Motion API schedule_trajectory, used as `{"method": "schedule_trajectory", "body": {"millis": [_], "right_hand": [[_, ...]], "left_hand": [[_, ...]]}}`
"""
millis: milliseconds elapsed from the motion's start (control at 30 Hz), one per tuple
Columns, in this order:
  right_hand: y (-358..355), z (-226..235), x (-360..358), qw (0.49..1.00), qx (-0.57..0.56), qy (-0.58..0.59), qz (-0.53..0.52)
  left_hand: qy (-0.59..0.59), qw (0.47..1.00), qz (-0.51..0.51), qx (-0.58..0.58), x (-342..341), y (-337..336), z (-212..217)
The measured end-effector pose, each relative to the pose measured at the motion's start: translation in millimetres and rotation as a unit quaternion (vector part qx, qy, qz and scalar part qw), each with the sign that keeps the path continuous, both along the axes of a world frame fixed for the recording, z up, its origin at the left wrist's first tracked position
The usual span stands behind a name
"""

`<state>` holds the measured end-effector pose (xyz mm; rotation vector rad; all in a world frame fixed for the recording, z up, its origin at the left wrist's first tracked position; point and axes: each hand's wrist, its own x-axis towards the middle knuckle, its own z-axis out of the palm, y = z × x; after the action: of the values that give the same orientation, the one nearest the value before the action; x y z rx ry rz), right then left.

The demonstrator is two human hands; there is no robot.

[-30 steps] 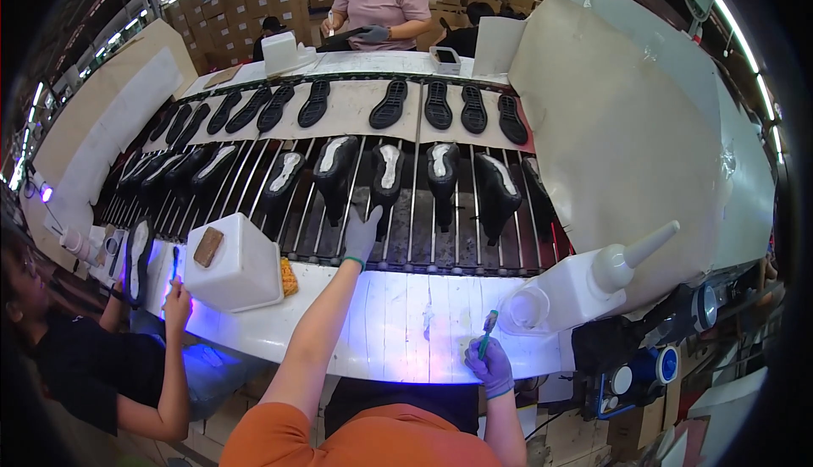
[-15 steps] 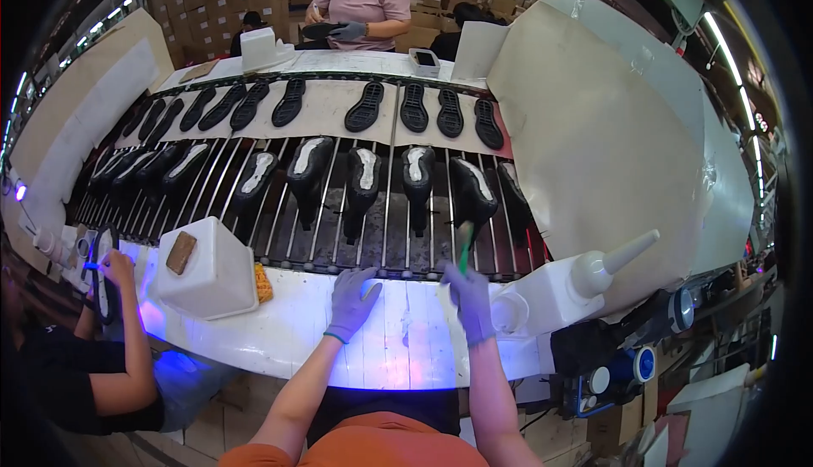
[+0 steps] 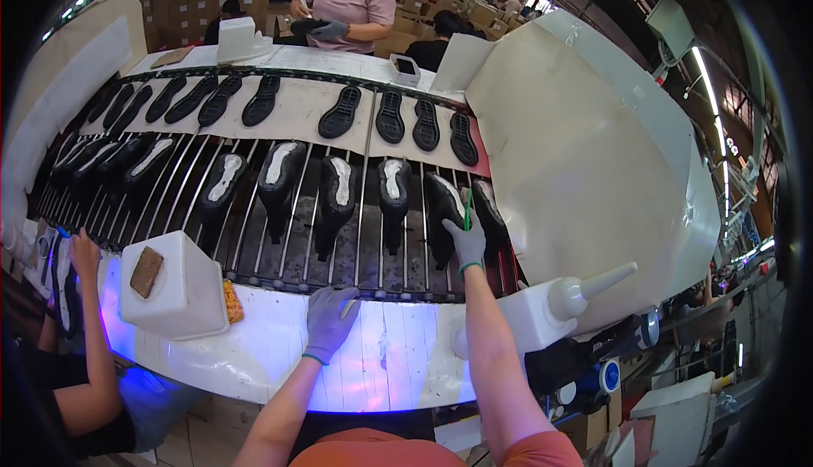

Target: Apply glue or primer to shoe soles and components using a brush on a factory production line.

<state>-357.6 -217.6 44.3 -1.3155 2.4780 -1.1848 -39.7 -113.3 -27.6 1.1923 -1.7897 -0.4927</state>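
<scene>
My left hand (image 3: 330, 325), in a grey glove with a green cuff, lies on the near edge of the white table with its fingers stretched out and nothing in them. Out over the metal rollers (image 3: 362, 238), my gloved right hand (image 3: 467, 245) is closed round a green-handled brush (image 3: 467, 200). That brush is at a black shoe upper (image 3: 442, 226), which lies bottom up with a white strip along its bottom. Whether the bristles touch it I cannot tell. Another black upper (image 3: 494, 220) lies just right of it, and several more are lined up to the left.
Black outsoles (image 3: 340, 113) line a pale sheet beyond the uppers. A white bottle with a long spout (image 3: 559, 302) stands right; a white box (image 3: 172, 289) with a brown block stands left. A co-worker's arm (image 3: 91, 323) is at far left; a person in pink (image 3: 349, 10) works opposite.
My right hand has moved forward with the brush, from above the table's edge to the black upper. My left hand stays on the table edge. The whole view has shifted and tilted slightly.
</scene>
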Motion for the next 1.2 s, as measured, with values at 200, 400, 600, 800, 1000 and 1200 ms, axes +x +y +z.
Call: {"method": "schedule_trajectory", "body": {"millis": [200, 400, 600, 800, 1000, 1200], "right_hand": [[-8, 15, 3, 0.996, 0.064, 0.057, 0.009], [14, 100, -5, 0.987, 0.103, 0.096, 0.071], [148, 161, 22, 0.974, -0.016, -0.094, 0.208], [260, 158, 43, 0.898, 0.031, -0.368, 0.239], [305, 114, 3, 0.975, 0.103, -0.197, 0.01], [317, 55, 22, 0.989, 0.093, 0.11, 0.022]], "left_hand": [[0.002, 1.0, 0.009, 0.024, 0, -3, -2], [0.002, 1.0, -0.005, 0.012, 1, -6, -12], [0.04, 0.994, -0.089, -0.046, -8, 12, 14], [0.717, 0.511, -0.217, 0.422, -79, 87, 82], [0.537, 0.797, -0.056, 0.273, -18, 113, 85], [0.0, 1.0, -0.021, 0.019, 11, 147, 77]]}}
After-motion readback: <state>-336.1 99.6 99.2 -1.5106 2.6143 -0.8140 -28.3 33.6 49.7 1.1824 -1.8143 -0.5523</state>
